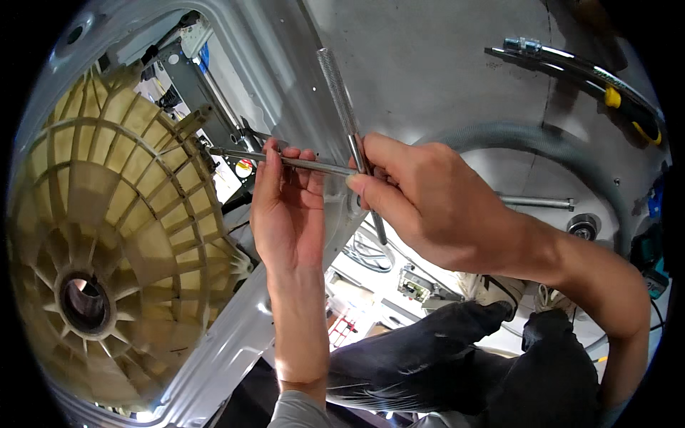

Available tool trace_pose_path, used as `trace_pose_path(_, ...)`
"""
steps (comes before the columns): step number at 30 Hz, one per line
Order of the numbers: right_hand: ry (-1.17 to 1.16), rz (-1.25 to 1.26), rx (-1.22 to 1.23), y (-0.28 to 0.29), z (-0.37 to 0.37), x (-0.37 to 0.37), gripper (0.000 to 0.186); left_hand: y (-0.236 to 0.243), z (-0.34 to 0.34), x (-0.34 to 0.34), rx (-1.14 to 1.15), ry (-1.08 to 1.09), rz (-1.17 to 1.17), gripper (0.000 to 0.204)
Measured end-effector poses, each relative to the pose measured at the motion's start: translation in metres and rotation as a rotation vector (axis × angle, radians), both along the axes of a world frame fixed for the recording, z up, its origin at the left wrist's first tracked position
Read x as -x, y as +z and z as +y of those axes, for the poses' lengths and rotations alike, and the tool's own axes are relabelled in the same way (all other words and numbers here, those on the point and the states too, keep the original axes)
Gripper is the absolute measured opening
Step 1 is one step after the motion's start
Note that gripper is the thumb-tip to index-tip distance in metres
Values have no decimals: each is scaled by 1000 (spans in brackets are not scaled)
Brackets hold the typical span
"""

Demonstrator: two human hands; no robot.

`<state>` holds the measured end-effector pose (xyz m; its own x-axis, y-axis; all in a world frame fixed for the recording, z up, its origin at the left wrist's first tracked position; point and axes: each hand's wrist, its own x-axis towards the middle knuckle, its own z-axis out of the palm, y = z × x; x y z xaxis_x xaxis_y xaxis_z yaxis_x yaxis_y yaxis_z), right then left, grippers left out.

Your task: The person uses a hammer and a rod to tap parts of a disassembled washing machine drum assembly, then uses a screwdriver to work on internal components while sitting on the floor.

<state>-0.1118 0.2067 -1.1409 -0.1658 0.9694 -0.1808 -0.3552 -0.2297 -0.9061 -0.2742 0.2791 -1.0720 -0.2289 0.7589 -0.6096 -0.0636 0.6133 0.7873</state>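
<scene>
Glossy, part-knurled metal tool [347, 114]; dull plastic tub [146, 250]

Qty. — bare hands [296, 214] [435, 203], 2; T-handle tool [332, 167], 1; ribbed plastic tub [143, 228], 1; grey corr. hose [528, 135], 1; metal ring [584, 227], 1.

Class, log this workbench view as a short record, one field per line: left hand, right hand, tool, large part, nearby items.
Left hand: thumb and fingers at the tool's shaft; firmness unclear
Right hand: gripping where the shaft meets the crossbar
Tool: metal T-handle tool, knurled crossbar
Large part: yellowish ribbed plastic drum with a round central opening, beside a grey metal frame
Nearby items: grey ribbed hose, metal rod, round metal part
</scene>
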Motion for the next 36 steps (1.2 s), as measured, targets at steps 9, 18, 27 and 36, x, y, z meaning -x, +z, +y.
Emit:
trace_pose_path(9,14,116,39,-3,12,5,17,3,9,6,-29,-37,8,20)
trace_pose_path(18,12,135,77,-6,20,7,17,0,16,7,-53,-31,10,19)
trace_pose_path(27,12,123,51,-4,20,8,17,2,14,9,-50,28,12,18)
trace_pose_path(36,35,77,41,-3,22,8,19,2,13,8,-62,43,44,16)
